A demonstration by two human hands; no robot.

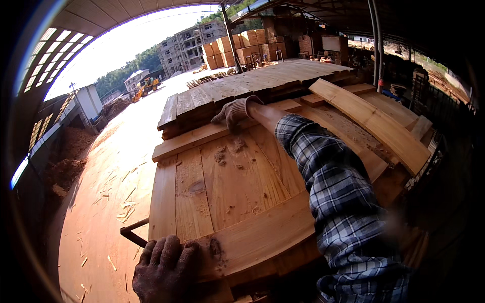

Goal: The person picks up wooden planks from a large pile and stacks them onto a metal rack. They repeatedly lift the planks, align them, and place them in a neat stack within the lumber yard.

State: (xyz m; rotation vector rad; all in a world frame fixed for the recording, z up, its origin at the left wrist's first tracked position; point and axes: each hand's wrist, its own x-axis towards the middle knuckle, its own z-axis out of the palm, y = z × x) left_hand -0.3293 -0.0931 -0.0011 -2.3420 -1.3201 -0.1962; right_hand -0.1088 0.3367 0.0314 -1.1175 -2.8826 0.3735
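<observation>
My right hand (234, 113), in a knitted work glove, reaches forward across the stack. Its fingers and thumb straddle a narrow crosswise board (189, 141) at the far side of a layer of flat planks (230, 187). Sawdust clumps lie on those planks. At the lower left, my left hand (166, 270), dark and gloved, has its fingers curled over the left end of a wide near board (257, 240); its thumb is hidden. That board lies crosswise on the stack's near edge, with a dark knot close to my left hand.
A long loose plank (371, 123) lies slantwise on the right. Beyond my right hand stands another plank stack (262, 81). A metal bracket (134, 231) juts out at left. Wood scraps litter the ground; a yellow loader (147, 87) and lumber piles (242, 45) stand farther off.
</observation>
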